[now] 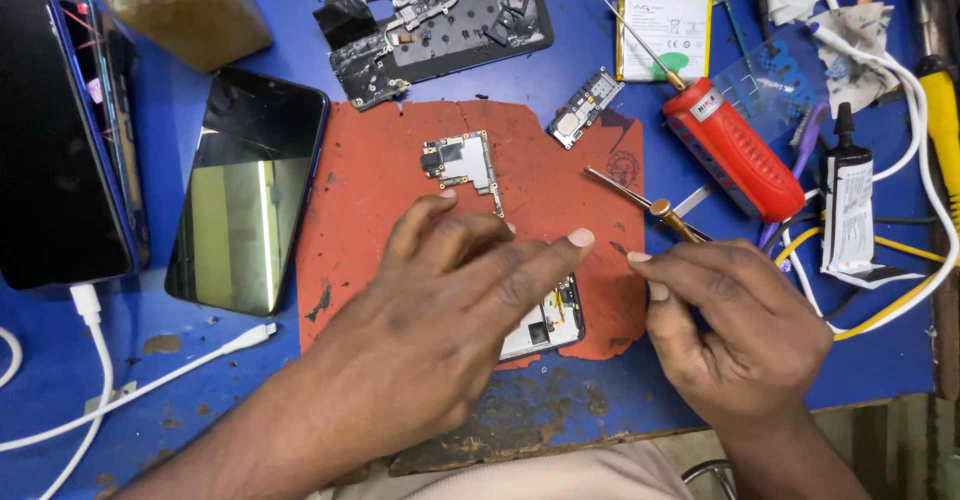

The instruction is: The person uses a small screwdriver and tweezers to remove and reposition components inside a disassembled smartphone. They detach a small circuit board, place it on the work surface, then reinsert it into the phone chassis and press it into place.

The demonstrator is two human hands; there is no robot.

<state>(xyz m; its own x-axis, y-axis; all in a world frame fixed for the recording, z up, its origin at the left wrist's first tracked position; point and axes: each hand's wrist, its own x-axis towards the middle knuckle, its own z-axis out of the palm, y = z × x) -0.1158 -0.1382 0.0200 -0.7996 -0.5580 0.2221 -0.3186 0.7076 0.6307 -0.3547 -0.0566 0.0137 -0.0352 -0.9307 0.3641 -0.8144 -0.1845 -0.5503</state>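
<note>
My left hand (450,300) lies flat over an opened phone body (545,325) on a worn red mat (370,190), fingers spread, holding it down. My right hand (740,330) grips a thin brass-collared screwdriver (640,200), its tip pointing up-left over the mat. A bare phone circuit board (462,165) lies on the mat just beyond my left fingertips.
A red-handled screwdriver (730,145), a battery (665,35), a small metal plate (585,108), a black back cover with parts (440,25), a glue tube (848,205), two dark phones (250,195) (60,140) and white cables (110,380) lie on the blue bench.
</note>
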